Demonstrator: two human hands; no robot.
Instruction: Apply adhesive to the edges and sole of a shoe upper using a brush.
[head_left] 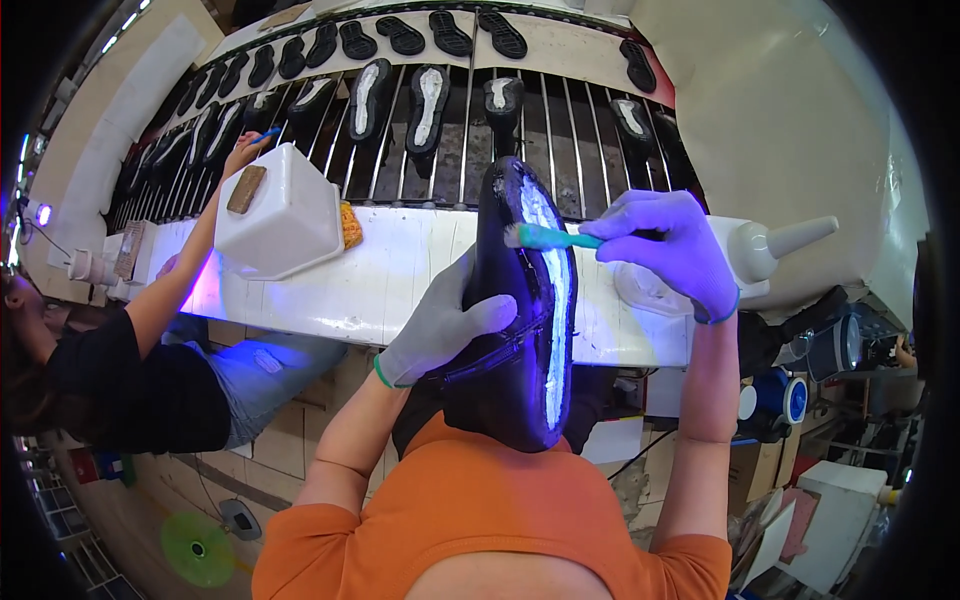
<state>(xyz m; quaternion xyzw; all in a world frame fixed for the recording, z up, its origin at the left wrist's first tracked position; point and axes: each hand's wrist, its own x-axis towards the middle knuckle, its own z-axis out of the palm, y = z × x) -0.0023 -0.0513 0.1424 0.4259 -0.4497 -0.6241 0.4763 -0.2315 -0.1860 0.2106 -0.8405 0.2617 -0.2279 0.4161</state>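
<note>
orange shirt (490,500), brush (552,239) at black shoe (538,320)

White bench (320,310) running crosswise, rack of parallel metal rods (467,140) beyond it, cream panel (790,120) at right, violet lamp (43,214) glowing far left, green fan (197,550) at lower left, pale floor (275,450).

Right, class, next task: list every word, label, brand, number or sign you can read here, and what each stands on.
None can be read.
Black shoe: no legible lettering.
Turquoise-handled brush: no legible lettering.
White container: none visible on the sides shown.
Black outsoles at the back: too small to tell whether they carry marks.
</note>
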